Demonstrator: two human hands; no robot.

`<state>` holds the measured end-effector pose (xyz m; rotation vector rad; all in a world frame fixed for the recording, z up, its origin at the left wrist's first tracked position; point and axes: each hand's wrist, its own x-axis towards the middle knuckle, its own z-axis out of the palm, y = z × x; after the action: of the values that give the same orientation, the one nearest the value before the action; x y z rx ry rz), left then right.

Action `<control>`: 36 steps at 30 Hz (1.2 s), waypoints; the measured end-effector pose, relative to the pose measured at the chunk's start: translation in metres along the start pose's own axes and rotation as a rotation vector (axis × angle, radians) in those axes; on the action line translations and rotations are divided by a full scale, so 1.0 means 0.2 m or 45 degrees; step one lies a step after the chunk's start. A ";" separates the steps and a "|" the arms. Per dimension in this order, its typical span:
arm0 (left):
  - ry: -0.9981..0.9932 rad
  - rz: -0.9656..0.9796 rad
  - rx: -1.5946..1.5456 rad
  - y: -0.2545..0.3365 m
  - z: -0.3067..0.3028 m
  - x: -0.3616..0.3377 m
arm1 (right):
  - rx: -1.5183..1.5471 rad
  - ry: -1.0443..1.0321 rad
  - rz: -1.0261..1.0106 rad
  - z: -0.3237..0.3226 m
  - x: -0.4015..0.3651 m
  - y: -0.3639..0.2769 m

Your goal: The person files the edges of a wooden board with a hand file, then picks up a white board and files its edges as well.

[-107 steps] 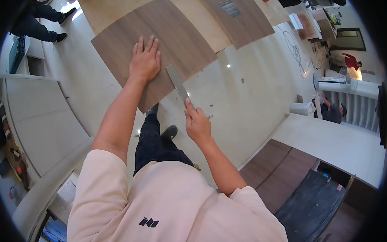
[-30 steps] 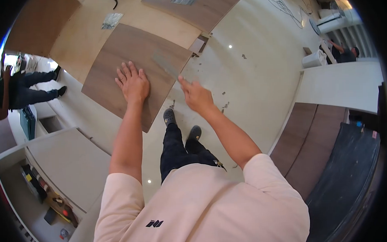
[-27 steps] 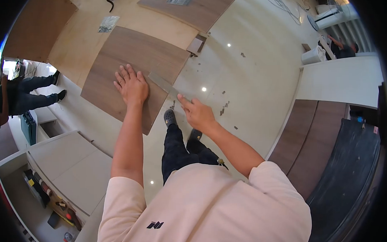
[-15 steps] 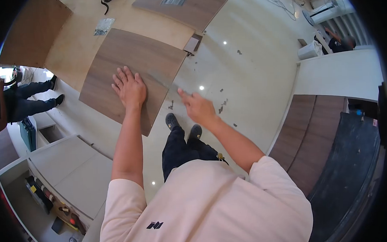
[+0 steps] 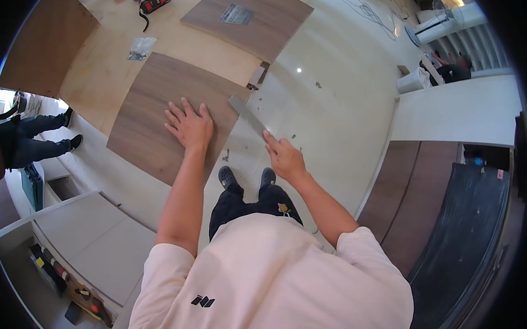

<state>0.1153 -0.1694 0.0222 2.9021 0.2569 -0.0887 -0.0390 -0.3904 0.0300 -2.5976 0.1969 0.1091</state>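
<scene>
A wood-grain panel (image 5: 151, 110) lies on a pale plywood worktop, its right edge overhanging the floor. My left hand (image 5: 191, 127) rests flat on this panel with its fingers spread. In my right hand (image 5: 286, 158) is a flat grey file (image 5: 247, 114), gripped at its near end with the index finger stretched along it. The file's far end meets the panel's right edge, near the upper corner.
A second panel (image 5: 264, 25) with a small packet (image 5: 236, 14) lies further back. A plastic bag (image 5: 141, 48) and a red-black tool (image 5: 153, 2) are on the plywood (image 5: 106, 60). Another person (image 5: 39, 137) stands at left. An open drawer (image 5: 14, 243) of tools is lower left.
The file, blurred before, now shows clearly with its far end at the panel's edge. My right hand has moved slightly right and down. My left hand has shifted right on the panel.
</scene>
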 end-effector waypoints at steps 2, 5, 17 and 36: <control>0.039 -0.059 0.027 0.04 0.05 -0.01 | 0.010 -0.014 -0.057 0.02 -0.02 0.02; 0.056 -0.055 0.089 0.04 0.07 -0.01 | -0.010 0.007 -0.132 0.04 0.15 0.02; 0.145 -0.043 0.180 0.04 0.10 -0.02 | -0.039 -0.204 -0.234 -0.02 0.39 0.05; 0.130 -0.056 0.150 0.05 0.09 0.01 | 0.004 -0.141 -0.352 -0.05 0.45 0.15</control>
<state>0.1173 -0.1824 0.0064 3.0230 0.3447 0.0389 0.0453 -0.4318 0.0142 -2.5783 -0.2013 0.1516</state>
